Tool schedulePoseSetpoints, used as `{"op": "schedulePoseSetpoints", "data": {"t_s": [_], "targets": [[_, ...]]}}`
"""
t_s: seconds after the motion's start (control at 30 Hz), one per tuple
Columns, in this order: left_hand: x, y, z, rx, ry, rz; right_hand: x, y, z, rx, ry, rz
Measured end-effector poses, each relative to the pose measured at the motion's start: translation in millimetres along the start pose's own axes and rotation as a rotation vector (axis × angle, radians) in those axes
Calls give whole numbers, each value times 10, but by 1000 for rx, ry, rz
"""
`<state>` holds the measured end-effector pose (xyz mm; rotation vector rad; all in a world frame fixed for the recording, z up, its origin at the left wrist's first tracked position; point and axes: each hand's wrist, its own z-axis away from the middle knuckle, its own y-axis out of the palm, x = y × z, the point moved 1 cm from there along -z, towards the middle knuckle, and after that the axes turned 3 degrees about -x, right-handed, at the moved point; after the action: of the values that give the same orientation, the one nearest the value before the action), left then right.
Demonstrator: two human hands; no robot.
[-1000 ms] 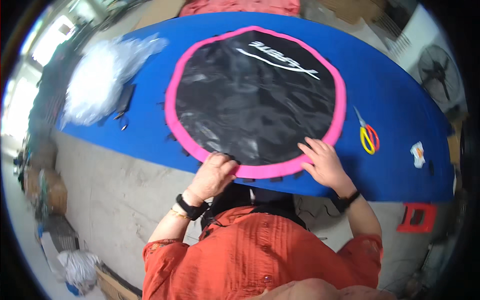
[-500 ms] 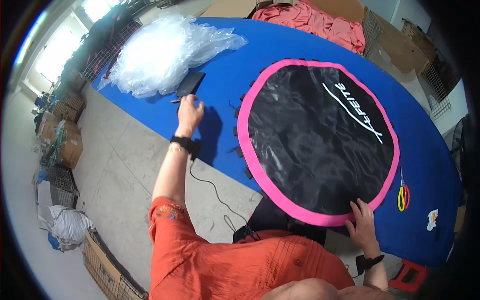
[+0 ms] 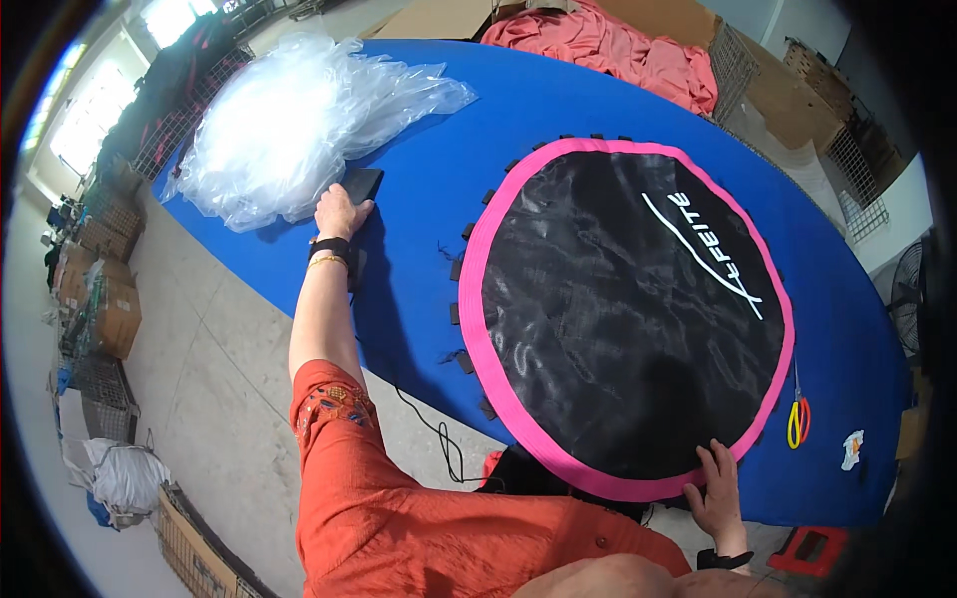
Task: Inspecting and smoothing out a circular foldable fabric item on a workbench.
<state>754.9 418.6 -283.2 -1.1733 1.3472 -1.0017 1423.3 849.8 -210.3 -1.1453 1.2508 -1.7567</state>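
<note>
A round black mesh sheet [image 3: 638,309] with a wide pink border [image 3: 477,299] and white lettering lies flat on the blue table [image 3: 419,269]. Small dark tabs stick out around its edge. My right hand [image 3: 716,490] rests on the near right border, fingers spread. Out to the far left, my left hand [image 3: 341,213] reaches to a flat black piece [image 3: 362,183], thumb apart from the fingers, with the fingertips partly hidden. Right beside that hand is a heap of clear plastic bags or film [image 3: 269,130].
Scissors [image 3: 798,423] with yellow and red handles and a crumpled white scrap [image 3: 852,449] lie on the right of the table. Pink fabric [image 3: 608,50] is piled beyond the far edge. A black cord [image 3: 446,448] hangs near my waist; cartons [image 3: 117,317] stand at left.
My left hand has moved left and away from me, up against the black piece and plastic heap. My right hand stays on the pink border. The whole view has shifted slightly.
</note>
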Motion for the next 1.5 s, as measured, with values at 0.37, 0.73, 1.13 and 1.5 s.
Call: {"op": "schedulePoseSetpoints", "data": {"t_s": [0.37, 0.73, 1.13, 1.5], "targets": [[-286, -336, 596, -398, -2, 254, -67, 48, 61, -40, -46, -46], [-373, -433, 804, -510, 231, 302, -159, 108, 81, -40, -83, -49], [-418, -487, 859, -540, 254, 309, -170, 124, 84, -43, -78, -32], [-379, -448, 825, -527, 229, 298, -174, 131, 84, -41, -81, -30]]}}
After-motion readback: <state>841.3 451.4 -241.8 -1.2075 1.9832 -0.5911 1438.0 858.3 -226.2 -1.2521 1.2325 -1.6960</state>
